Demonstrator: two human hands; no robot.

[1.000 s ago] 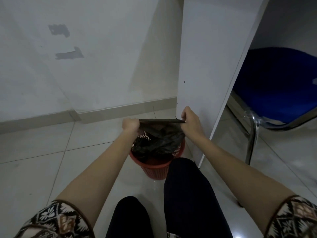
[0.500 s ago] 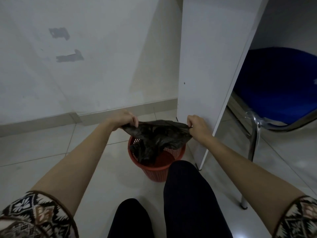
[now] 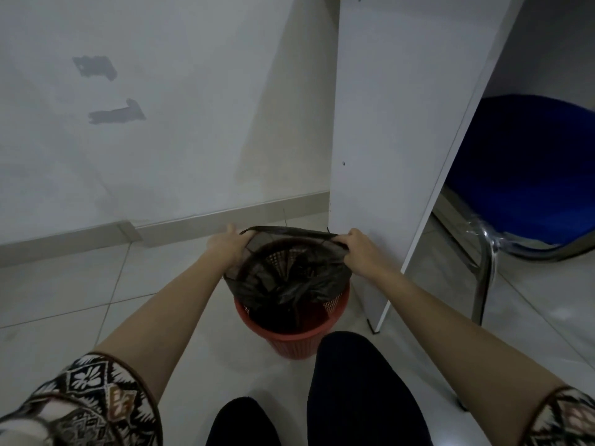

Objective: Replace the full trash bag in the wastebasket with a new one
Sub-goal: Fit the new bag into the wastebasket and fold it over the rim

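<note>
the bag [image 3: 289, 288] is pinched by the right hand [image 3: 357, 249]; whether by the left hand [image 3: 227, 245] cannot be told. its mouth should be folded evenly over the wastebasket [image 3: 289, 344].

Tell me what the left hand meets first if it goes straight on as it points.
Likely the baseboard ahead: the left hand, holding the rim of the trash bag, points forward over bare floor. Depth is unclear.

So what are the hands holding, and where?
The black trash bag, by its open rim: left hand on the left edge, right hand on the right edge.
</note>
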